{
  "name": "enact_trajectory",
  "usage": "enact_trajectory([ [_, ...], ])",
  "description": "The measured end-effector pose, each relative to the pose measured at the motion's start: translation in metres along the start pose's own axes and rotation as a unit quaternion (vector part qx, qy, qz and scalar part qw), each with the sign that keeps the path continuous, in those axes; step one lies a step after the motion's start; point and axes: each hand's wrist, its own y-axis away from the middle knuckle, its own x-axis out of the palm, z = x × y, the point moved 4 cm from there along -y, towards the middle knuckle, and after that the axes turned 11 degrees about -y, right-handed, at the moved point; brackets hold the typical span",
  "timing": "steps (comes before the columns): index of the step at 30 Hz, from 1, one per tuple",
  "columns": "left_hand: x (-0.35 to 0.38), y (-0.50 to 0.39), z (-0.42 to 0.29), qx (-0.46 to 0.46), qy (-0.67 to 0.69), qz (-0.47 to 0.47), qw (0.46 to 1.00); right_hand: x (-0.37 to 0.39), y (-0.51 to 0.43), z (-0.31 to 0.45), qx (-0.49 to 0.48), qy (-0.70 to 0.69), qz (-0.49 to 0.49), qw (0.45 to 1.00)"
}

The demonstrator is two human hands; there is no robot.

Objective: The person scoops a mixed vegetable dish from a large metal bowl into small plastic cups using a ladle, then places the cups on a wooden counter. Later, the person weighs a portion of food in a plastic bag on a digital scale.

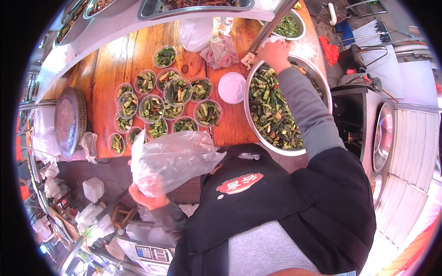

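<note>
My left hand (150, 193) holds a clear plastic bag (176, 158) in front of my body, below the table's near edge; what the bag contains is hard to make out. My right hand (275, 53) reaches across the large metal basin (247, 103) of chopped green vegetables (272, 110) to its far rim, fingers near a white crumpled item; whether it grips that is unclear. Left of the basin lies a stack of round white lids (231, 87). Several clear plastic tubs of the vegetables (178, 92) crowd the wooden table (114, 51), some stacked on others.
A pink cloth (221, 51), a white plastic bag (195, 32) and a bottle (225, 25) lie toward the back. A metal pole (271, 26) slants beside a bowl of chopped greens (286, 27). A round tray (67, 120) stands at the left; a scale (153, 253) is lower left.
</note>
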Motion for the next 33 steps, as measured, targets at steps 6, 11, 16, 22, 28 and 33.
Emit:
enact_trajectory([
  [6, 0.006, 0.006, 0.031, -0.030, -0.043, -0.041, 0.998, 0.110, -0.100, -0.094, -0.094, -0.110, -0.001, 0.989],
  [11, 0.032, 0.006, 0.051, -0.061, 0.058, 0.083, 0.993, -0.030, 0.003, -0.075, 0.082, -0.453, -0.296, 0.837],
  [16, 0.030, 0.012, 0.064, -0.043, 0.078, 0.092, 0.992, -0.105, 0.105, -0.022, -0.069, -0.610, -0.298, 0.731],
  [22, 0.034, 0.031, 0.061, 0.032, 0.079, 0.081, 0.993, -0.136, 0.231, 0.064, -0.321, -0.629, -0.153, 0.692],
  [28, -0.015, 0.087, 0.045, 0.089, 0.098, 0.063, 0.989, -0.122, 0.322, 0.119, -0.447, -0.723, 0.142, 0.508],
  [33, -0.031, 0.131, 0.055, 0.094, 0.117, -0.115, 0.982, -0.080, 0.352, 0.145, -0.386, -0.705, 0.283, 0.523],
])
